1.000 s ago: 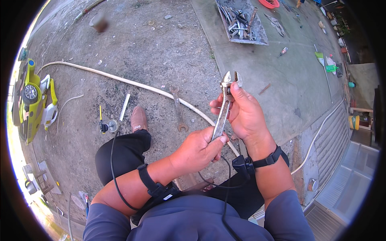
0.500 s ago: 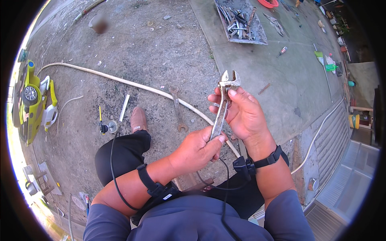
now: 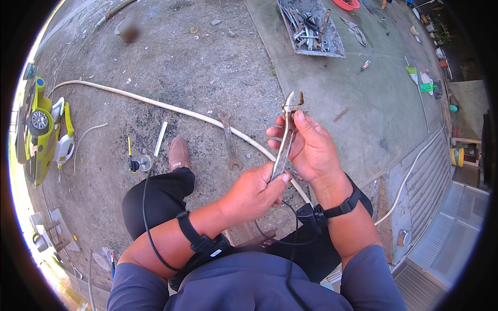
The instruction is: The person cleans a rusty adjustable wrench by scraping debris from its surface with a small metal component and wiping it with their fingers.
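Note:
An adjustable wrench (image 3: 284, 144) is held upright in front of me, its worn silver jaws pointing away and standing apart. The lower end of its handle is wrapped by my left hand (image 3: 255, 191), closed around it. Just under the jaws, my right hand (image 3: 310, 144) has its thumb at the adjusting screw, with the fingers curled behind the wrench. Beyond the hands, a rusty open-ended wrench (image 3: 229, 141) lies on the ground, next to a pale hose (image 3: 181, 111).
A metal tray (image 3: 336, 51) of wrenches stands far right, near a red basin (image 3: 346, 4). A screwdriver (image 3: 364, 66) lies on the concrete. At left are a yellow-green machine (image 3: 44, 124), a round gauge (image 3: 146, 164) and a white strip (image 3: 161, 139). Black cables run across my lap.
My right thumb and fingers have shifted slightly at the adjusting screw, and the wrench head has turned a little. My left hand keeps its hold on the handle.

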`<state>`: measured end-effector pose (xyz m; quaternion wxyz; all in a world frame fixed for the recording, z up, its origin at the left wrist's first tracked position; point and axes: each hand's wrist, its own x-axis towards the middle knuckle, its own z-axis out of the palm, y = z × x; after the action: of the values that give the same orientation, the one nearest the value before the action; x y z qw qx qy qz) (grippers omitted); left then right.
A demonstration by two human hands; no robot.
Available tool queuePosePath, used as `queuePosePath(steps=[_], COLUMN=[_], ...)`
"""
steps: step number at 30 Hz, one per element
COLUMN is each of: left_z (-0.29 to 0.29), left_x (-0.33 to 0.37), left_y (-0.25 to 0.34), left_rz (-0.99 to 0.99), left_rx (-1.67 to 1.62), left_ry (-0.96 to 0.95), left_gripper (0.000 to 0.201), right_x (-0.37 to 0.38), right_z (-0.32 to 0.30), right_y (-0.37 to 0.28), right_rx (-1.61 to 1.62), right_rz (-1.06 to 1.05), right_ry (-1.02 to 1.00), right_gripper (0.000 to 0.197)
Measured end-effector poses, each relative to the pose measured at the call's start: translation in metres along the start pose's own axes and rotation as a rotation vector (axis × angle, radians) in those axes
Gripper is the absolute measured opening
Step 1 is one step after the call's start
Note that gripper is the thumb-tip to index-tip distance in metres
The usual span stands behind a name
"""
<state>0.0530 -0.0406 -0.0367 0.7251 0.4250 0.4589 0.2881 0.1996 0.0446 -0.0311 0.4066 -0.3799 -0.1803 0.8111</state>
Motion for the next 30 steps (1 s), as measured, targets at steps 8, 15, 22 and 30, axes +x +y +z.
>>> queuePosePath(steps=[8,15,22,30], left_z=[0.002,0.005,-0.014,-0.059], left_x=[0.001,0.002,0.004,0.012], left_y=[-0.005,-0.008,-0.002,0.022], left_rz=[0.107,0.108,0.143,0.402], left_rx=[0.210,0.284,0.185,-0.345], left_ry=[0.090,0.090,0.042,0.070], left_gripper=[0.019,0.021,0.035,0.076], right_x=[0.004,0.004,-0.007,-0.033], right_z=[-0.008,-0.010,-0.002,0.007], right_y=[0.008,0.012,0.005,0.012], right_rx=[0.049,-0.017,-0.031,-0.038], right_rz=[-0.018,-0.041,0.014,0.310], right_ry=[-0.041,-0.037,0.020,-0.229], right_gripper=[0.019,0.025,0.019,0.031])
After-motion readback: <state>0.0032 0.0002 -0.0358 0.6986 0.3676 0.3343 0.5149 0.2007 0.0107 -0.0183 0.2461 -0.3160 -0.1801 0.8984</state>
